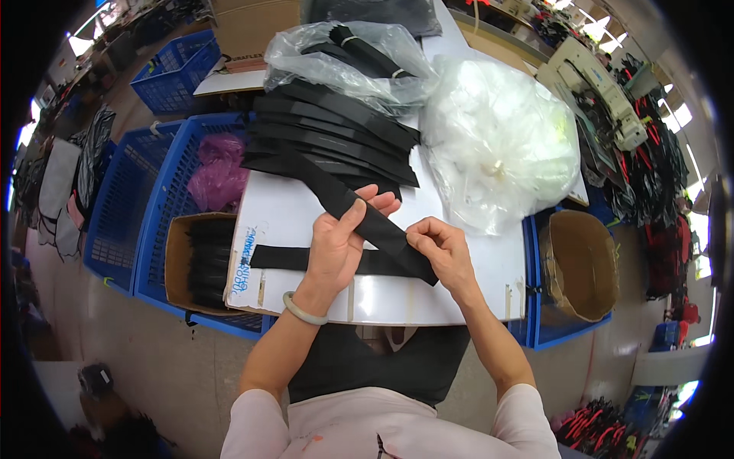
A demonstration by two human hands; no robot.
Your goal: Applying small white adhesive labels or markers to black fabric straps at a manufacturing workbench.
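A wide black fabric strip [374, 227] runs slantwise over the white table, its far end reaching the pile of black strips [325, 126]. My left hand [336, 243], with a pale bangle at the wrist, holds it with the thumb on top and the fingers underneath. At the strip's near right end, my right hand [446, 256] pinches the edge between thumb and fingers. Below both hands, a second black strip [281, 257] lies flat across the white tabletop [474, 287]; part of it is hidden by my left hand and the held strip.
A clear plastic bag [348, 57] with bundled black strips lies behind the pile. To the right sits a large, full translucent bag [501, 141]. Blue crates [126, 199] flank the table at left, near a carton of black pieces [174, 264]. Another carton [579, 264] stands right.
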